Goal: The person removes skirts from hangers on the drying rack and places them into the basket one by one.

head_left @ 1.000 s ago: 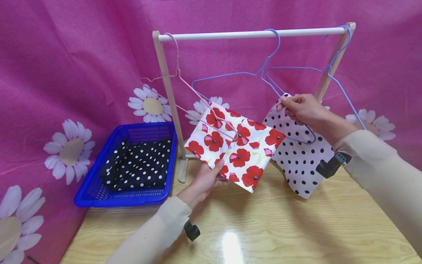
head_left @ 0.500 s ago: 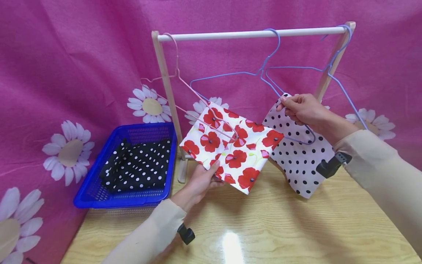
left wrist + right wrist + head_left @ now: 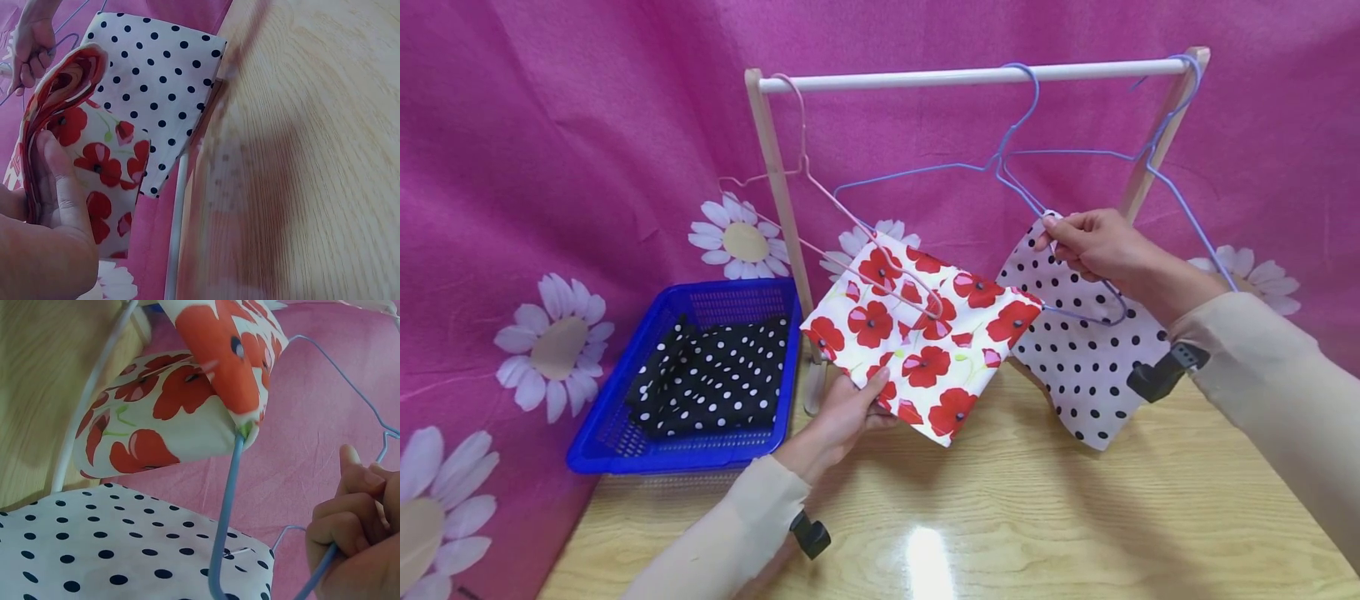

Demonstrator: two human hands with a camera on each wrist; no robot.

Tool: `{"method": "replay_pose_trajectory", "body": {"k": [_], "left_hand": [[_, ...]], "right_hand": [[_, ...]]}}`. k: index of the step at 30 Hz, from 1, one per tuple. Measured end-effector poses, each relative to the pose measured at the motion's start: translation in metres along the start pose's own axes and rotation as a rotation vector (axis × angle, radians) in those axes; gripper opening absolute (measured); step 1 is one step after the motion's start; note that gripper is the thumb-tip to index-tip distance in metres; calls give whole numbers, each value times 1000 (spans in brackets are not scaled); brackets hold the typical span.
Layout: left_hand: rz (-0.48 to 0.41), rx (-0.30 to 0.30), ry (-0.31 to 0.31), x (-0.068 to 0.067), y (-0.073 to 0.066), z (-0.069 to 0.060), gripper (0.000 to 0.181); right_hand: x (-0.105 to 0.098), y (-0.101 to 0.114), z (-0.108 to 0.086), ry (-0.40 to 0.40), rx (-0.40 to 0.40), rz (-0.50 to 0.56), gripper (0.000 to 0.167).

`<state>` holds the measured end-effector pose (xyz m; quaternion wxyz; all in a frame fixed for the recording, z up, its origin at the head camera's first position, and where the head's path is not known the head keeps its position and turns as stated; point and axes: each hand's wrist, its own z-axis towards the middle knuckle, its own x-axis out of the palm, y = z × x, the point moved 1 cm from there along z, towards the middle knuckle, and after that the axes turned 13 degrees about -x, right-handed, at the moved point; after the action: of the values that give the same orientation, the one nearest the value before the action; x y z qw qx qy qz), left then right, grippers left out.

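A white cloth with red poppies (image 3: 925,375) is pinched at its lower left edge by my left hand (image 3: 838,421), thumb on top. My right hand (image 3: 1105,246) grips the right side of the middle blue wire hanger (image 3: 228,500), which hooks over the rack's bar. That hanger's lower wire runs into the folded poppy cloth, as the right wrist view shows; the cloth hides the rest of it. Behind the right hand hangs a white cloth with black dots (image 3: 1078,367) on a second blue hanger (image 3: 1189,212). A pink hanger (image 3: 806,161) overlaps the poppy cloth in the head view.
The rack's white bar (image 3: 910,79) spans two wooden posts on the wooden table (image 3: 1045,525). At the left stands a blue basket (image 3: 681,464) containing a black cloth with white dots (image 3: 722,379). A pink curtain with daisies (image 3: 625,125) closes off the back.
My left hand has drawn the poppy cloth a little left and down. The right hand, still gripping the middle hanger, has shifted slightly right.
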<state>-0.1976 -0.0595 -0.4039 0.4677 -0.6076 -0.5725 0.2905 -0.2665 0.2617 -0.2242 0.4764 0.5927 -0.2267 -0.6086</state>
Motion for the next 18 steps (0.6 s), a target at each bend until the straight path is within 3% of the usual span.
{"method": "replay_pose_trajectory", "body": {"k": [11,18], "left_hand": [[5,8,-6,-9,0,-3,41],[1,-34,-12,-8,4,-3,41]], "right_hand": [[-4,1,0,7,16,-57,38],[-3,0,0,-7,7,-20,39]]}}
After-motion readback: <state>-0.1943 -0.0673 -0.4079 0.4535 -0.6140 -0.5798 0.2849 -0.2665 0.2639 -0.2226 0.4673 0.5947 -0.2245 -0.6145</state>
